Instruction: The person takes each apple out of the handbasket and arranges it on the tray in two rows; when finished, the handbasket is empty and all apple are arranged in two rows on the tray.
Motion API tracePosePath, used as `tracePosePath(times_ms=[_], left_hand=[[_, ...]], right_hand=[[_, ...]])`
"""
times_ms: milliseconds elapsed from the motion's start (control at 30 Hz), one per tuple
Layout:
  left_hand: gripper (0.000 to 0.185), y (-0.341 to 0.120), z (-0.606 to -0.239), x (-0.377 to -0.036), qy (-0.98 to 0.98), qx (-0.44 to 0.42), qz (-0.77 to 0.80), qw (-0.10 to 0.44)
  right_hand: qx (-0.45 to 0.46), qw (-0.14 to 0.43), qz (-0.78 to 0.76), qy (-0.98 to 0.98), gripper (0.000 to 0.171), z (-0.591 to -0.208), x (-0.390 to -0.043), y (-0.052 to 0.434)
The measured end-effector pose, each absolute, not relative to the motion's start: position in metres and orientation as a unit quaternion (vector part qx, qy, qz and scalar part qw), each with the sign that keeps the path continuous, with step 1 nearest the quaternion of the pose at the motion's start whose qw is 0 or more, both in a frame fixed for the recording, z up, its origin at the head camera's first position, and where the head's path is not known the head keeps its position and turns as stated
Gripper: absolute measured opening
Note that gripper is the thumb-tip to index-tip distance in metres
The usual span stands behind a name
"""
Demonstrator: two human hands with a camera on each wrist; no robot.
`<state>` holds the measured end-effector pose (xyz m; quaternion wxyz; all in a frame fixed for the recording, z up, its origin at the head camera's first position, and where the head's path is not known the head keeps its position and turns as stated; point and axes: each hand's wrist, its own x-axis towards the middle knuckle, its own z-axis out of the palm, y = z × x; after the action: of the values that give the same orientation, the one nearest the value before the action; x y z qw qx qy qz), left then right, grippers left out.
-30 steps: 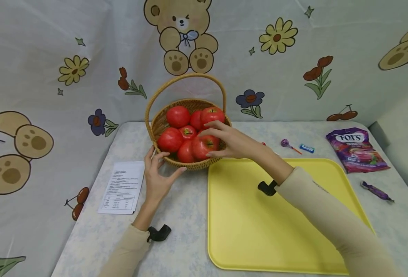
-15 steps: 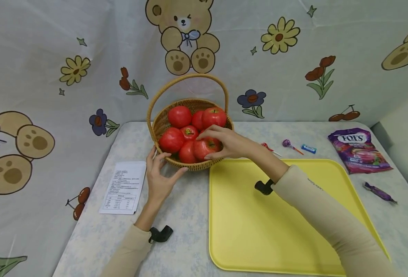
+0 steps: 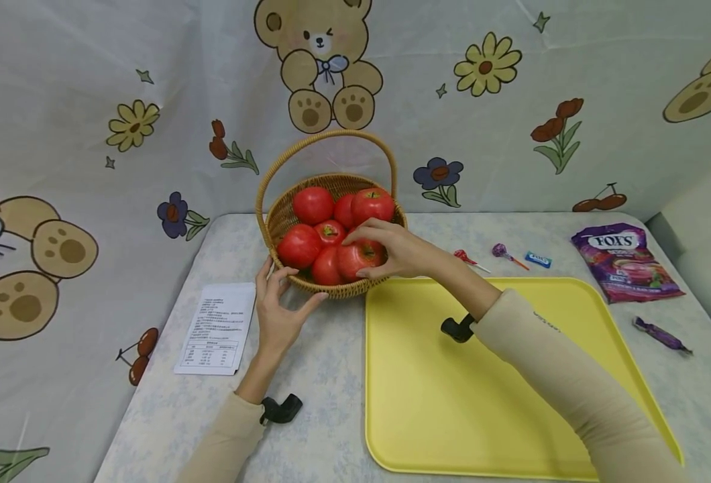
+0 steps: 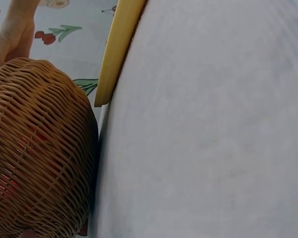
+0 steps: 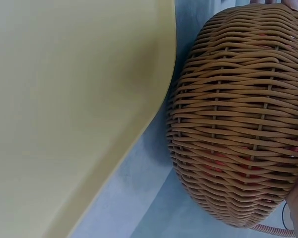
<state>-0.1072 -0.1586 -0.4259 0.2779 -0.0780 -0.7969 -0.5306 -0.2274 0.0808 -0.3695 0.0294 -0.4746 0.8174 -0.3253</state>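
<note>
In the head view, a wicker basket (image 3: pixel 346 290) with a tall arched handle holds several red apples (image 3: pixel 313 204). My right hand (image 3: pixel 400 251) reaches over its right front rim, the fingers and thumb round the front apple (image 3: pixel 361 260), which still sits among the others. At the basket's left front, my left hand (image 3: pixel 277 318) holds the rim, its fingers at the side and its thumb spread along the front. Both wrist views show the woven wall of the basket (image 4: pixel 44 148) close up; most of each hand is hidden there.
A yellow tray (image 3: pixel 482 402) lies right of the basket, under my right forearm. Beyond it are two lollipops (image 3: pixel 499 250), a small blue candy (image 3: pixel 538 259), a purple Fox's bag (image 3: pixel 624 261) and a purple wrapped candy (image 3: pixel 662 335). A printed white packet (image 3: pixel 213 332) lies left.
My right hand has lowered slightly and closed its fingers round the front apple. My left hand has stayed at the basket rim. The view has shifted a little.
</note>
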Motion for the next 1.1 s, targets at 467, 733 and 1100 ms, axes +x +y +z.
tracePosePath(times_ms=[467, 733, 1100], left_hand=[[0.051, -0.160, -0.427, -0.107, -0.796, -0.078, -0.536, 0.272], [0.050, -0.160, -0.426, -0.107, -0.792, -0.084, -0.541, 0.270], [0.051, -0.158, -0.426, -0.107, -0.797, -0.083, -0.534, 0.271]], right_hand=[[-0.487, 0.000, -0.341, 0.805, 0.047, -0.356, -0.228, 0.082], [-0.476, -0.017, -0.343, 0.809, 0.050, -0.336, -0.220, 0.097], [-0.490, -0.068, -0.320, 0.808, 0.051, -0.318, -0.195, 0.131]])
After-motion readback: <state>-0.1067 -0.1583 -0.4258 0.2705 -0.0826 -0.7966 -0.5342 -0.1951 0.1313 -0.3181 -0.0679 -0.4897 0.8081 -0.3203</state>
